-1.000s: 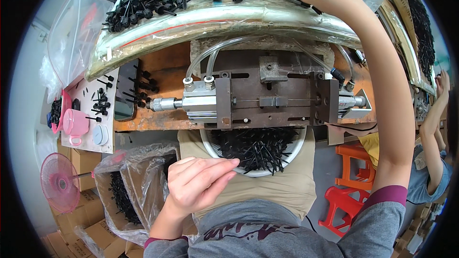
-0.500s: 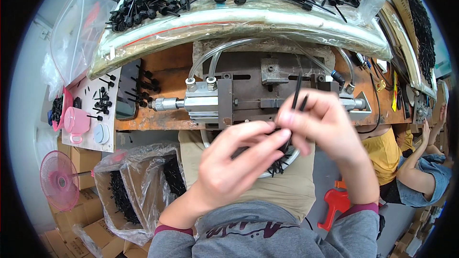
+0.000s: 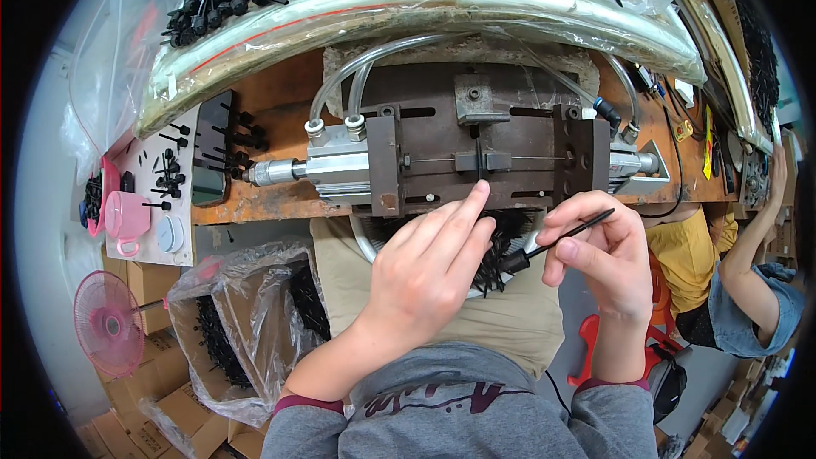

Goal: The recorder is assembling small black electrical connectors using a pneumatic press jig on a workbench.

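Note:
My right hand (image 3: 599, 251) pinches a thin black plastic rod with a thick knob (image 3: 515, 262) at its lower left end. The rod slants up to the right through the fingers. My left hand (image 3: 429, 268) has its fingers stretched out, the index fingertip against the near end of another black rod (image 3: 478, 155). That rod lies across the small clamp blocks (image 3: 496, 161) in the middle of a dark metal fixture (image 3: 433, 138). Under both hands, a basin (image 3: 365, 242) on my lap holds many loose black rods (image 3: 490, 276), partly hidden by the left hand.
Air cylinders (image 3: 338, 172) with clear hoses flank the fixture. Behind it, a plastic-wrapped ledge (image 3: 425, 13) carries heaped black knobbed rods. At left are a pink cup (image 3: 127, 214), a phone (image 3: 212, 149) and a pink fan (image 3: 109, 323). Another person's arm (image 3: 761, 238) shows at right.
My hands have parted. The left moved up to the fixture, where a black rod now lies in the clamp; the right moved right and down with a knobbed rod.

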`<action>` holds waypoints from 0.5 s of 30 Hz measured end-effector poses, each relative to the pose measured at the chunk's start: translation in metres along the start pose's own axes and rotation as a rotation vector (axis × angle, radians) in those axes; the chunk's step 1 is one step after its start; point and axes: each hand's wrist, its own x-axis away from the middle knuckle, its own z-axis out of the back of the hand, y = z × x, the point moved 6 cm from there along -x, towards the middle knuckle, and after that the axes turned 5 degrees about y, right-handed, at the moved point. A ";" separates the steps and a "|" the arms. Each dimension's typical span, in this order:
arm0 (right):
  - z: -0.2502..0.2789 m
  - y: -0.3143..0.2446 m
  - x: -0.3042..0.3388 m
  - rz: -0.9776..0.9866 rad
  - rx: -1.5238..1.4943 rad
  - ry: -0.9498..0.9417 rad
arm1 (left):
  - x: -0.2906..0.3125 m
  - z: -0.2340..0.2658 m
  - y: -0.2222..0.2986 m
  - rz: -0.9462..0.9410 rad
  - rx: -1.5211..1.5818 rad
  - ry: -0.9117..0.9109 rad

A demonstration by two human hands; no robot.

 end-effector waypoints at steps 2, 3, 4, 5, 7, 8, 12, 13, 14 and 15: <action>0.003 0.000 0.003 0.032 -0.028 -0.012 | 0.000 -0.005 -0.001 -0.007 -0.034 -0.020; 0.004 0.001 0.004 0.037 -0.029 0.007 | 0.000 -0.007 -0.002 -0.011 -0.052 -0.029; 0.005 0.001 0.006 0.042 -0.030 0.026 | -0.001 -0.009 -0.002 -0.008 -0.067 -0.040; 0.006 0.001 0.007 0.048 -0.031 0.044 | -0.003 -0.009 -0.001 -0.005 -0.082 -0.051; 0.006 0.001 0.009 0.067 0.039 0.108 | -0.008 -0.008 -0.002 0.003 -0.093 -0.065; 0.007 0.001 0.009 0.077 0.074 0.139 | -0.011 -0.007 -0.003 0.008 -0.088 -0.069; 0.010 0.004 0.009 0.046 0.060 0.139 | -0.012 -0.008 -0.005 0.022 -0.084 -0.072; 0.009 0.005 0.009 0.034 0.027 0.145 | -0.012 -0.008 -0.005 0.022 -0.083 -0.075; 0.008 0.006 0.009 0.022 -0.006 0.152 | -0.012 -0.008 -0.005 0.022 -0.082 -0.077; 0.008 0.008 0.009 0.012 -0.021 0.157 | -0.013 -0.009 -0.005 0.018 -0.074 -0.080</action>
